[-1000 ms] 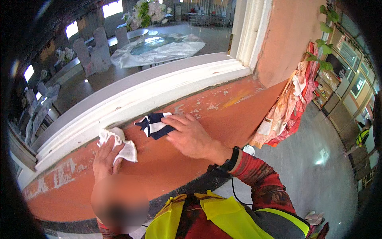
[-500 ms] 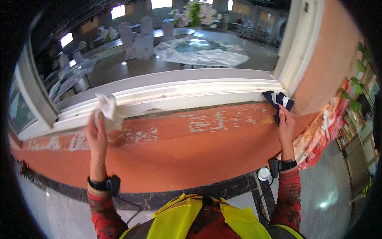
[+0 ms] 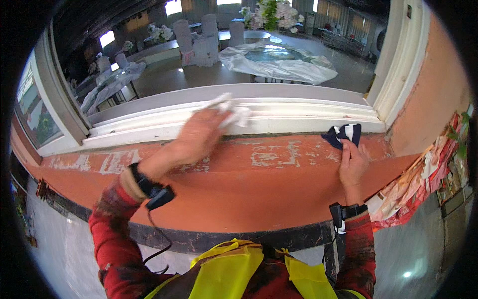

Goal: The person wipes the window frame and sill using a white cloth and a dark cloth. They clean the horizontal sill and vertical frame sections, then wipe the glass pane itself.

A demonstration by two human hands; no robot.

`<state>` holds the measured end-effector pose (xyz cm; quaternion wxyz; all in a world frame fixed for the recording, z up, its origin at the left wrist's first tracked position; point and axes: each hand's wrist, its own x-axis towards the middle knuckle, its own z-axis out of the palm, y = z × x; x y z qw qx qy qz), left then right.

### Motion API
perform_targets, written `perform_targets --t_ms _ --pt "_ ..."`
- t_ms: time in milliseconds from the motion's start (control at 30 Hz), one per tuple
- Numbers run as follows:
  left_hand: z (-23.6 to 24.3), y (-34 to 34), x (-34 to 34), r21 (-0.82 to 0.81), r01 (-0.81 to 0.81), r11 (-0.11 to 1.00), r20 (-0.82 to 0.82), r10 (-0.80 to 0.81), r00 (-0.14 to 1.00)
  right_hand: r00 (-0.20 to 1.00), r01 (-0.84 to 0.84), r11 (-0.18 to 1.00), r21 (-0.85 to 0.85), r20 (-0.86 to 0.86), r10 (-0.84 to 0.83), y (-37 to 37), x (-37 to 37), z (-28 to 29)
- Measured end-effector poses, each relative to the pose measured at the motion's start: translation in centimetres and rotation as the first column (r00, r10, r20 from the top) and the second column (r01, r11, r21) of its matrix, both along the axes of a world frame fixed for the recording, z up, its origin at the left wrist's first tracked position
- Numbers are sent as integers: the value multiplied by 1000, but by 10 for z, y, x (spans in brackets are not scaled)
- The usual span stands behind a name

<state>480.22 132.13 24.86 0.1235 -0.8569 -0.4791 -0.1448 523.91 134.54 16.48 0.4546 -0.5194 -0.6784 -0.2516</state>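
My left hand (image 3: 201,135) is closed on a crumpled white cloth (image 3: 230,110), somewhat smeared by motion, at the white window track (image 3: 164,123). Fingers and cloth overlap the track near its middle; the fingertips are partly hidden. Towards the right end of the sill, my right hand (image 3: 354,160) pinches a dark navy and white cloth (image 3: 342,134) between thumb and fingers. That cloth hangs over the far edge of the orange sill (image 3: 279,149), just in front of the track. White patches of worn paint mark the sill.
A sliding window sash (image 3: 62,107) stands at the left, and a white frame post (image 3: 403,65) rises at the right. Beyond the opening are a plastic-covered round table (image 3: 298,70) and covered chairs (image 3: 206,42). Red and white fabric (image 3: 413,189) hangs at the right.
My left hand has swept to the right along the track with the white cloth. The right hand has shifted slightly down, still holding the dark cloth. The whole view has shifted a little.
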Motion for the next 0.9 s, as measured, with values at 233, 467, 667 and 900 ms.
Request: perform_targets --t_ms 233,467,667,900 --pt "17 91 240 -164 371 914 -23 -379 925 999 35 999 -12 -7 -35 -1 0 -1" --pt "26 127 361 -239 445 863 21 -454 891 1000 -8 999 36 -26 9 0 2 -1" --pt "22 115 262 -227 460 858 49 -462 886 999 30 999 20 11 -30 4 9 -9" --pt "-3 8 -49 2 178 984 97 -177 979 999 -33 996 -81 -17 31 6 17 -16"
